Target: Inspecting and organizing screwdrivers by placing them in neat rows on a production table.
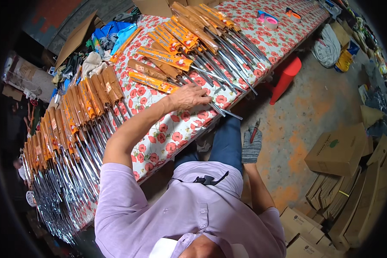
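My bare left hand [191, 97] is on the tablecloth, its fingers curled over a few thin metal rods [219, 109] whose ends reach past the table edge. Just beyond it lies a spread of similar rods [241, 51], their far ends in orange and brown sleeves [161, 58]. Below the table edge, beside my right thigh, my right hand [251, 148] wears a grey knitted glove. It is closed on a red-handled hand tool [254, 131] with a narrow dark tip; its exact kind is hard to make out.
A long row of sleeved rods [64, 137] covers the table's left part. On the flowered tablecloth [167, 137] stand tape rolls [268, 21] at the far right. A red stool [286, 77] is tucked by the table. Cardboard boxes [337, 150] fill the floor at right.
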`<state>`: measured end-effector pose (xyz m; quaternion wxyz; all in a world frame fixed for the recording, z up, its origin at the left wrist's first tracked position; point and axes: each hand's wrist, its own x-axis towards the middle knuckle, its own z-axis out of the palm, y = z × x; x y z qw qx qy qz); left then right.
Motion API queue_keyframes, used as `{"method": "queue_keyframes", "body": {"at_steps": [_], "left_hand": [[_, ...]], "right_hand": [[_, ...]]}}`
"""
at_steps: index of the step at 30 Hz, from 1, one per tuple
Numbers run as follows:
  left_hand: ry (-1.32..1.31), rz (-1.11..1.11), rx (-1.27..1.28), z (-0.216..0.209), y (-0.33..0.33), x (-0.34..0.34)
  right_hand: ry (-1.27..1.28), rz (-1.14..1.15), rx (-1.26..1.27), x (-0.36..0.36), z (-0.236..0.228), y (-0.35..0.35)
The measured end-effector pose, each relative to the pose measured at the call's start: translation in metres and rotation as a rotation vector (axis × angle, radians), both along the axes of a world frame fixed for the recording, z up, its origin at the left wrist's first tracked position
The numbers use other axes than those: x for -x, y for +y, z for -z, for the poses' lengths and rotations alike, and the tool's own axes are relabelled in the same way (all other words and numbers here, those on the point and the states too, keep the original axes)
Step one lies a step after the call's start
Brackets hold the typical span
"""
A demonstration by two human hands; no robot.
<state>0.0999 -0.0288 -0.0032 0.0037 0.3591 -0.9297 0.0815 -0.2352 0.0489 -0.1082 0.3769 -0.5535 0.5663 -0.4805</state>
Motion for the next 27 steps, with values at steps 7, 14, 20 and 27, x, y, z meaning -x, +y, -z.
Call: {"method": "queue_keyframes", "body": {"at_steps": [7,14,20,27], "left_hand": [[0.132,0.061,-0.052,-0.066,0.007,0.044],[0.364,0.029,-0.252,-0.066,0.04,0.071],[0.665,-0.054,-0.39,-0.039,0.059,0.078],[0.752,-0.106,-0.395,-0.021,0.072,0.084]], "right_hand": [[-0.047,-0.044,-0.011,-0.012,-0.004,0.011],[0.062,-0.115,0.191,-0.014,-0.002,0.021],[0.041,-0.118,0.069,-0.011,0.01,0.029],[0.223,-0.216,0.086,-0.004,0.026,0.036]]}}
